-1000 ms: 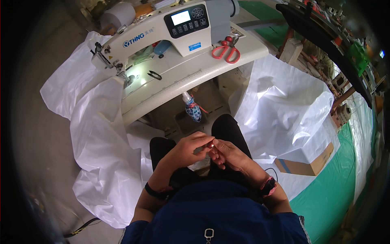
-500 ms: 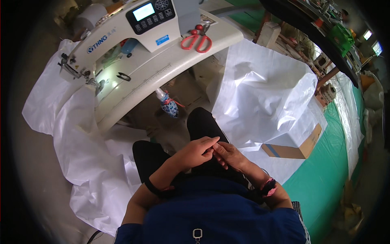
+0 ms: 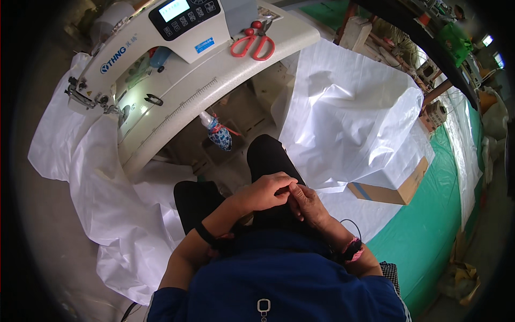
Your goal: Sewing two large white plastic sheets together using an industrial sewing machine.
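Two hands meet over our right thigh (image 3: 266,156): our left hand (image 3: 270,191) and right hand (image 3: 309,204) curl, fingertips together; whether they hold anything, we cannot tell. Glossy, creased white sheeting (image 3: 354,118) lies near, at one o'clock. At eleven, our sewing machine (image 3: 137,40) bears blue lettering (image 3: 113,60) and a blue label (image 3: 204,45).

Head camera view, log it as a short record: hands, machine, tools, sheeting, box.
Hands: left hand and right hand meet at the fingers in front of the body; anything between them is hidden
Machine: white sewing machine, screen lit
Tools: red-handled scissors and small black snips, on the sewing table
Sheeting: white sheet at left, another white sheet at right
Box: brown cardboard box, partly covered by the right sheet
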`<action>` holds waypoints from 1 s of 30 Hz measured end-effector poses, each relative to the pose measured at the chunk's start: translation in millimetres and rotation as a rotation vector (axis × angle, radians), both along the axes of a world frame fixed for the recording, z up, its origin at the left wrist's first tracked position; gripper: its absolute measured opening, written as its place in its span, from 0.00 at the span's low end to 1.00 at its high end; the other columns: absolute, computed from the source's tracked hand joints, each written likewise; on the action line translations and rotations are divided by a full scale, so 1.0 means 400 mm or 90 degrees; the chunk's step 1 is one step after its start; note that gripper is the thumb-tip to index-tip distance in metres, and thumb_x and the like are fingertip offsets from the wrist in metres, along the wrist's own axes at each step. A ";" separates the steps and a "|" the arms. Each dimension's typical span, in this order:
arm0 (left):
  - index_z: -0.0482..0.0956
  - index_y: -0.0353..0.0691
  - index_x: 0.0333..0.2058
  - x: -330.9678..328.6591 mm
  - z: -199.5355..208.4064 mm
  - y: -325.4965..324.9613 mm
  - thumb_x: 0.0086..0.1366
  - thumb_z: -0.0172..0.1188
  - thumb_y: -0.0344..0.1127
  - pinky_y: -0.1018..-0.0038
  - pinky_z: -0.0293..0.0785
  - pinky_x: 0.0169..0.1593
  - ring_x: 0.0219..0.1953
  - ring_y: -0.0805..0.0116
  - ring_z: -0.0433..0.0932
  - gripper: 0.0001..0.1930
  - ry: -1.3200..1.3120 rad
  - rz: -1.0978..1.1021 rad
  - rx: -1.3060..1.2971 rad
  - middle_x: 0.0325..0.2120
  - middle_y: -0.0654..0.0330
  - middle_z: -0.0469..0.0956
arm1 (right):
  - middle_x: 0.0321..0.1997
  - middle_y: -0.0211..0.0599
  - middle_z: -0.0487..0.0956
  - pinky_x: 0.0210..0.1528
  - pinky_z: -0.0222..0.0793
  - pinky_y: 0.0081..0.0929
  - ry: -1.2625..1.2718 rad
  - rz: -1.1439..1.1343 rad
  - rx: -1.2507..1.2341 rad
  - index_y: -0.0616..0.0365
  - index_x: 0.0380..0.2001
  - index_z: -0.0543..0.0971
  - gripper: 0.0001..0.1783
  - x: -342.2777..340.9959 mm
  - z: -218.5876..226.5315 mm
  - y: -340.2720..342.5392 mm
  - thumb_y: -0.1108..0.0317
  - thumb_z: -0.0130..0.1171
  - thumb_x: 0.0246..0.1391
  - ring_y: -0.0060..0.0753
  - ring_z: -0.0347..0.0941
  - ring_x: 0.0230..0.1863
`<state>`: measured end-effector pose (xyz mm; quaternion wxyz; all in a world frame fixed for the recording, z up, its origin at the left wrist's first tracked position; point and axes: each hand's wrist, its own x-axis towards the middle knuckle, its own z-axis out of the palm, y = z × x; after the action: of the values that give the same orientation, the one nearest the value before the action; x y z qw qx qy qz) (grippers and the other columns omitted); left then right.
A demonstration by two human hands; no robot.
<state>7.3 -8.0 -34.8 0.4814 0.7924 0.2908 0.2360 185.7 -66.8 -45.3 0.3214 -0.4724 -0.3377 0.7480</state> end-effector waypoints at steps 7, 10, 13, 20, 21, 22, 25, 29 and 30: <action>0.75 0.36 0.46 -0.012 -0.005 -0.001 0.56 0.60 0.25 0.72 0.73 0.44 0.41 0.60 0.76 0.17 -0.005 0.014 0.017 0.39 0.56 0.75 | 0.22 0.26 0.68 0.13 0.62 0.13 -0.049 0.044 0.060 0.59 0.37 0.70 0.26 0.001 0.006 0.009 0.42 0.45 0.61 0.16 0.66 0.16; 0.74 0.35 0.47 -0.019 0.013 0.001 0.57 0.59 0.26 0.72 0.73 0.44 0.40 0.61 0.76 0.17 -0.019 0.007 0.037 0.38 0.55 0.75 | 0.25 0.31 0.71 0.15 0.65 0.18 -0.044 0.081 0.048 0.60 0.37 0.70 0.21 0.027 -0.014 0.012 0.49 0.52 0.60 0.21 0.69 0.19; 0.71 0.32 0.49 -0.033 -0.017 -0.013 0.60 0.58 0.27 0.73 0.74 0.43 0.39 0.66 0.78 0.17 -0.080 0.023 -0.113 0.37 0.55 0.76 | 0.27 0.38 0.73 0.19 0.69 0.26 -0.319 -0.069 0.579 0.61 0.39 0.71 0.18 0.005 -0.075 0.001 0.57 0.59 0.56 0.34 0.73 0.21; 0.67 0.29 0.49 -0.028 0.002 -0.007 0.64 0.53 0.29 0.77 0.74 0.43 0.38 0.71 0.78 0.16 -0.107 0.025 -0.519 0.38 0.54 0.77 | 0.32 0.42 0.74 0.25 0.73 0.36 -0.475 0.020 0.634 0.60 0.40 0.71 0.19 0.015 -0.054 -0.004 0.62 0.64 0.50 0.47 0.75 0.28; 0.66 0.30 0.49 -0.029 0.003 -0.004 0.65 0.54 0.29 0.76 0.74 0.46 0.41 0.71 0.77 0.16 -0.075 0.016 -0.534 0.39 0.54 0.76 | 0.32 0.41 0.74 0.25 0.72 0.35 -0.483 0.031 0.640 0.60 0.40 0.71 0.19 0.016 -0.054 -0.004 0.63 0.64 0.49 0.46 0.76 0.29; 0.66 0.30 0.49 -0.030 -0.004 -0.003 0.65 0.54 0.29 0.76 0.74 0.46 0.41 0.71 0.77 0.16 -0.074 0.016 -0.536 0.39 0.54 0.76 | 0.33 0.40 0.74 0.25 0.72 0.35 -0.492 0.041 0.646 0.60 0.41 0.71 0.19 0.016 -0.054 -0.004 0.63 0.64 0.49 0.45 0.76 0.29; 0.67 0.32 0.47 -0.032 -0.029 -0.007 0.62 0.56 0.28 0.76 0.74 0.46 0.41 0.73 0.77 0.16 -0.010 0.000 -0.402 0.39 0.55 0.76 | 0.31 0.39 0.74 0.24 0.72 0.34 -0.551 0.057 0.683 0.60 0.40 0.70 0.19 0.010 -0.034 -0.001 0.65 0.64 0.48 0.43 0.75 0.27; 0.67 0.35 0.47 -0.025 -0.032 -0.017 0.59 0.57 0.25 0.76 0.73 0.46 0.41 0.75 0.76 0.16 0.007 0.038 -0.307 0.38 0.57 0.77 | 0.30 0.38 0.73 0.23 0.72 0.33 -0.608 0.059 0.702 0.59 0.39 0.70 0.18 0.005 -0.036 -0.003 0.65 0.63 0.47 0.41 0.75 0.26; 0.68 0.35 0.47 -0.025 -0.032 -0.018 0.59 0.57 0.25 0.77 0.73 0.46 0.41 0.75 0.76 0.17 0.007 0.038 -0.302 0.38 0.58 0.77 | 0.29 0.37 0.72 0.22 0.71 0.33 -0.605 0.071 0.714 0.59 0.39 0.70 0.17 0.007 -0.037 -0.003 0.65 0.63 0.47 0.40 0.74 0.25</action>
<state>-2.7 -15.3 -47.5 0.6450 0.6496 0.3643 0.1710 188.5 -68.1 -60.3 0.2948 -0.4925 -0.7958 0.1930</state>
